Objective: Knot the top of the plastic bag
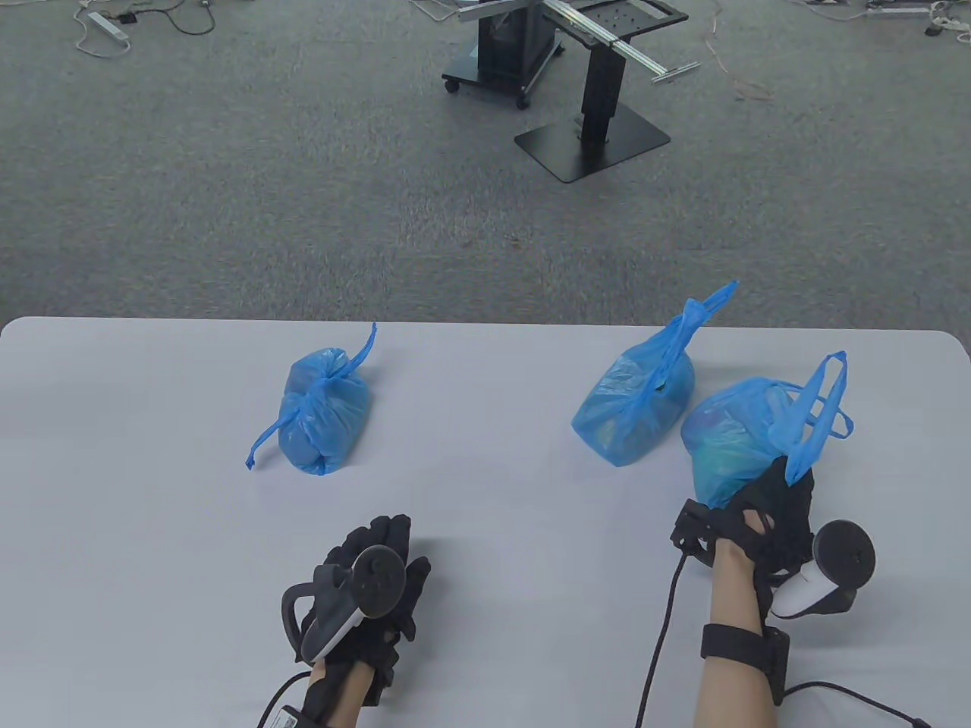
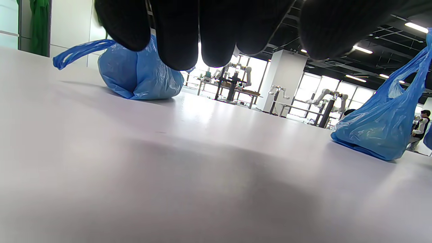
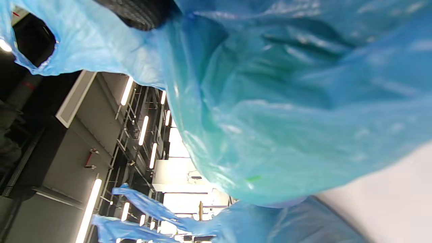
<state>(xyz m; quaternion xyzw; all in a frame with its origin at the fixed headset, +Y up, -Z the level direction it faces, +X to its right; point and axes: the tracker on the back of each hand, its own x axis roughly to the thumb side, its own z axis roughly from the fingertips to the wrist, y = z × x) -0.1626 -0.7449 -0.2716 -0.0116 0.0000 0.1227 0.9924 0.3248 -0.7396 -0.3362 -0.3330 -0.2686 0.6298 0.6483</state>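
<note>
Three blue plastic bags lie on the white table (image 1: 485, 485). The untied bag (image 1: 724, 444) sits at the right, its two handle loops (image 1: 823, 406) standing up loose. My right hand (image 1: 781, 489) grips it from the near side, with a handle strip running down into the fingers. In the right wrist view this bag (image 3: 287, 101) fills the frame, and one fingertip (image 3: 141, 13) presses into the plastic. My left hand (image 1: 387, 546) rests on the table at the near middle, holding nothing. Its fingers (image 2: 179, 37) hang just above the tabletop.
A knotted bag (image 1: 322, 413) lies at the left, also visible as the knotted bag (image 2: 141, 77) in the left wrist view. A second knotted bag (image 1: 633, 402) lies right beside the untied one. Glove cables (image 1: 660, 644) trail off the near edge.
</note>
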